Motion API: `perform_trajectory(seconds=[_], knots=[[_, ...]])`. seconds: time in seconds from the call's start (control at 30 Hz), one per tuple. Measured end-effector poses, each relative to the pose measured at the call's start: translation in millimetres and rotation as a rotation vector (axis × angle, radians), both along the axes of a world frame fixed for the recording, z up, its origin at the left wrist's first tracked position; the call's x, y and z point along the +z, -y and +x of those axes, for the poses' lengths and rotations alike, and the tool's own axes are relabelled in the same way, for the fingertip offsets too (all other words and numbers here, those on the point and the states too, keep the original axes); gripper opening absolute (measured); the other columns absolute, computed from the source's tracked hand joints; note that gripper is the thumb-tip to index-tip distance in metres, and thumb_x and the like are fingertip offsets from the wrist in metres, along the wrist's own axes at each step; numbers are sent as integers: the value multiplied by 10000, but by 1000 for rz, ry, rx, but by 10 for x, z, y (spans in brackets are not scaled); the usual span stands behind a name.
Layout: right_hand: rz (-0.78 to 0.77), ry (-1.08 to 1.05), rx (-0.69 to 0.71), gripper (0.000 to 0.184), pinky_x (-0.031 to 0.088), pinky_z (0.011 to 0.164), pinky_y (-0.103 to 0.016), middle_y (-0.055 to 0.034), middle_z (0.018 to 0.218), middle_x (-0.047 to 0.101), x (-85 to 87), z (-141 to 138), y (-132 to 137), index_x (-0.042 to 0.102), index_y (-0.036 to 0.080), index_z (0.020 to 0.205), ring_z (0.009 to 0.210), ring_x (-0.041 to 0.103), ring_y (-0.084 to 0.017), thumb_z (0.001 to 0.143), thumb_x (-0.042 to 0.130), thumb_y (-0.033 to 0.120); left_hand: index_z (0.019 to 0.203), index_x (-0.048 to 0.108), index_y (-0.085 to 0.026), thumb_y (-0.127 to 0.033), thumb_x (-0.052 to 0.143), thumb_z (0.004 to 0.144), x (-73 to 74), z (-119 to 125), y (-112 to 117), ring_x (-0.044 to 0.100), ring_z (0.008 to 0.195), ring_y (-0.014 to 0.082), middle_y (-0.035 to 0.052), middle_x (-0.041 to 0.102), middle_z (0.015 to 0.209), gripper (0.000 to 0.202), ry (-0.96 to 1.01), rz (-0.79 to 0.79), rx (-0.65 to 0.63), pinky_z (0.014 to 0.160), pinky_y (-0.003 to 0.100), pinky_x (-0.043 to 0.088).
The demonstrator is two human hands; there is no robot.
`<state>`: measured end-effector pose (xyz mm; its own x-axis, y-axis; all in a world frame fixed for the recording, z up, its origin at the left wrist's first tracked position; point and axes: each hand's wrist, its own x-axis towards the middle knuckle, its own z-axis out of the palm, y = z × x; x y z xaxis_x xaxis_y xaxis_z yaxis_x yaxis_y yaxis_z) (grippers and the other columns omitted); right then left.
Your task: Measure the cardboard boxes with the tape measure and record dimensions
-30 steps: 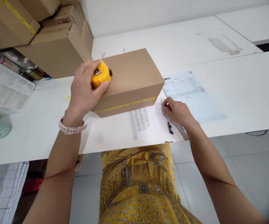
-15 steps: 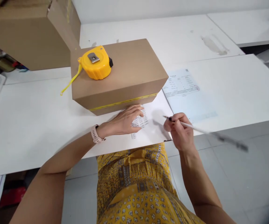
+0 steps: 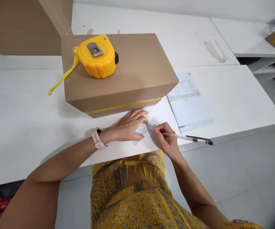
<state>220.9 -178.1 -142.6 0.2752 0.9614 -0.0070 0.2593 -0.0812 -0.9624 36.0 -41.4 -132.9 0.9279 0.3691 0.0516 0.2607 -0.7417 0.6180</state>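
My left hand (image 3: pixel 130 124) lies flat, fingers stretched out, on a white sheet (image 3: pixel 156 121) printed with small columns of figures, right in front of a brown cardboard box (image 3: pixel 132 73). My right hand (image 3: pixel 164 136) is closed round a pen (image 3: pixel 187 137), whose tip touches the sheet beside my left fingers. A yellow tape measure (image 3: pixel 94 55) rests on top of the box, with a short length of its tape hanging off the left side. A strip of yellow tape runs along the box's front face.
A second printed form (image 3: pixel 189 101) lies to the right of the box on the white table (image 3: pixel 20 108). A larger cardboard box (image 3: pixel 27 25) stands at the back left. Another white table (image 3: pixel 242 35) lies at the back right, with grey floor tiles to the right.
My left hand let go of the tape measure, left it on the box and came down flat onto the sheet. My right hand picked up the pen and brought its tip to the sheet.
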Motion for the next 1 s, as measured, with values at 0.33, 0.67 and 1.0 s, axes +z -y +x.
perform_trajectory(seconds=[0.33,0.67,1.0], knots=[[39,83,-62,331,278,492,-253,69,594,474,-70,13,-20,481,230,733,523,368,-89,944,684,383,1184,571,-179,-255,719,796,33,-8,10,283,1553,361,187,414,1603,423,0,-48,6,1242,536,313],[34,93,-16,297,292,495,-256,61,591,484,-84,13,-28,510,234,753,524,381,-98,946,680,382,1169,568,-220,-257,733,778,-39,-4,6,314,1542,362,157,441,1586,426,51,-33,16,1215,563,350],[37,97,-13,286,303,497,-250,56,604,495,-68,-4,-29,510,230,754,526,387,-95,951,669,363,1168,568,-204,-246,739,780,-6,0,5,300,1548,361,174,434,1590,426,28,-45,14,1229,557,335]])
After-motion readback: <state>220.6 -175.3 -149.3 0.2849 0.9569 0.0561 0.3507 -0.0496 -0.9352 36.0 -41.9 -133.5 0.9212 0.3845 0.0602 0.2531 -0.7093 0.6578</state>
